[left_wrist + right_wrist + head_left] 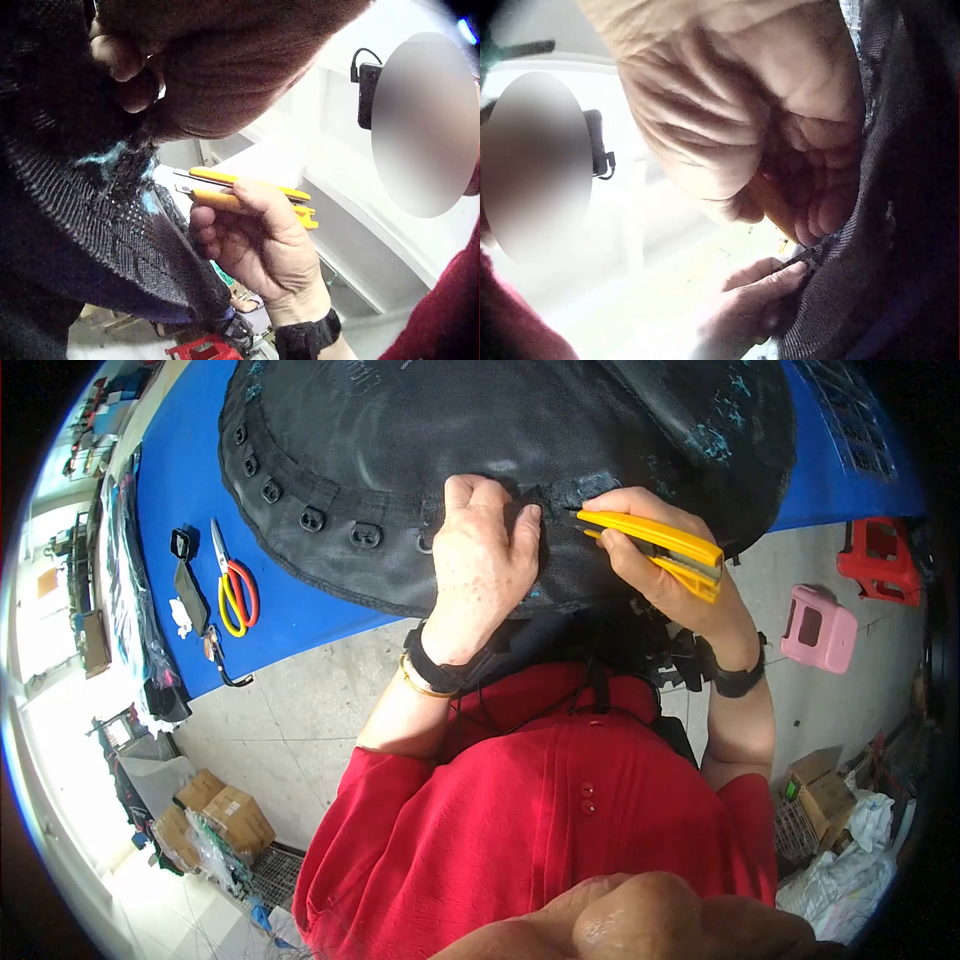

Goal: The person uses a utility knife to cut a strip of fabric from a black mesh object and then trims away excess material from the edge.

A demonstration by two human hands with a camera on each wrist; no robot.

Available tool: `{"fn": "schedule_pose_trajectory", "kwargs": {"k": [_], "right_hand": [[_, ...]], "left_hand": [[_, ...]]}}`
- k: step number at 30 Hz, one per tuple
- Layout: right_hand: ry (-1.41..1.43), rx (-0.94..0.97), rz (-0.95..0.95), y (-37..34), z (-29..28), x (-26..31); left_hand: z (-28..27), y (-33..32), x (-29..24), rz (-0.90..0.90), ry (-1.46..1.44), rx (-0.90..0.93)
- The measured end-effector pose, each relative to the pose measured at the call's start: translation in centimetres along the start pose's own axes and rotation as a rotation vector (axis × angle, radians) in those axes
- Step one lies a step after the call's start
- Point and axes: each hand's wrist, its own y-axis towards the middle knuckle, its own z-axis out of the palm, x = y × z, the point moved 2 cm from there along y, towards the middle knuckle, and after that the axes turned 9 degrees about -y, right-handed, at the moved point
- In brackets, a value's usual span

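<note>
A round black mesh piece (400, 430) with a row of black buckles near its edge lies on the blue table. The left hand (482, 555) pinches the mesh near its front edge, fingers curled into the fabric; the right wrist view also shows that hand (754, 311) with its thumb on the cloth. In the right hand (665, 565) are yellow thread snips (650, 538), gripped between thumb and fingers. Their tips point toward the mesh just right of the left thumb. In the left wrist view the snips (247, 199) have their blades apart, near frayed light-blue threads (109, 156).
Scissors with red and yellow handles (237, 595) lie on the blue table (290, 650) at the left, beside a dark strap (190, 590). A pink stool (820, 630) and a red stool (885, 565) stand at the right. Cardboard boxes (237, 820) sit on the floor.
</note>
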Motion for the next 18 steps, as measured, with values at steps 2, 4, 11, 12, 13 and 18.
{"fn": "schedule_pose_trajectory", "kwargs": {"k": [2,4,11,12,13,18], "right_hand": [[0.004,0.009,0.018,0.0,0.0,0.1],[0.017,0.012,0.026,-0.1,-0.1,-0.2],[0.113,-0.101,0.019,0.1,0.6,-1.2],[0.122,-0.1,0.034,0.2,0.7,-1.3],[0.131,-0.098,0.048,0.4,0.8,-1.4],[0.18,-0.117,0.049,1.0,1.6,-2.0]], "left_hand": [[-0.1,0.0,0.0,0.001,0.001,-0.003],[-0.1,0.0,0.0,0.003,-0.005,-0.011],[-0.1,0.1,0.0,-0.01,-0.011,-0.005],[0.0,0.2,0.0,-0.003,-0.012,-0.004],[0.0,0.2,0.0,-0.001,-0.013,-0.004],[0.0,0.1,-0.2,-0.023,-0.011,-0.004]]}}
